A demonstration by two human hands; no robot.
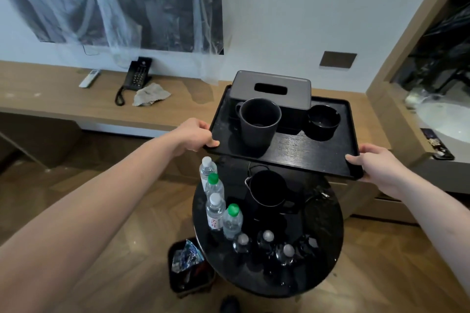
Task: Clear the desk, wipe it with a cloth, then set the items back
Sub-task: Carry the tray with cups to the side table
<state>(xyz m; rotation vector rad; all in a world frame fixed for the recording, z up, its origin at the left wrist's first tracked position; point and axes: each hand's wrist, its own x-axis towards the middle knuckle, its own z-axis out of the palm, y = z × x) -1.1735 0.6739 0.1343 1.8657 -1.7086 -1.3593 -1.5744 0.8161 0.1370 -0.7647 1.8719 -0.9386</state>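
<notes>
No label is legible as the left hand (197,134) and right hand (375,166) grip the black tray (305,152), bearing mug (258,122), tissue box (272,89) and ashtray (322,121), above the round table (318,262) of bottles (216,211), near the desk (63,101) holding the cloth (151,94) and telephone (136,77).

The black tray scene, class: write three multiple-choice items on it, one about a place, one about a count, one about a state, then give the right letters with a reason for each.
1. Where does the crumpled cloth lie?
A. on the wooden desk beside the telephone
B. on the tray
C. in the waste bin

2. How many of the bottles on the round table have green caps?
A. none
B. two
C. five

3. What state is the black tray in?
A. lying flat on the desk
B. propped against the wall
C. held up by both hands

Key: 1 A, the cloth rests on the desk by the phone cord. 2 B, two green caps show among the clear bottles. 3 C, the left hand and right hand grip its opposite edges, with the mug, tissue box and ashtray on it.
</notes>
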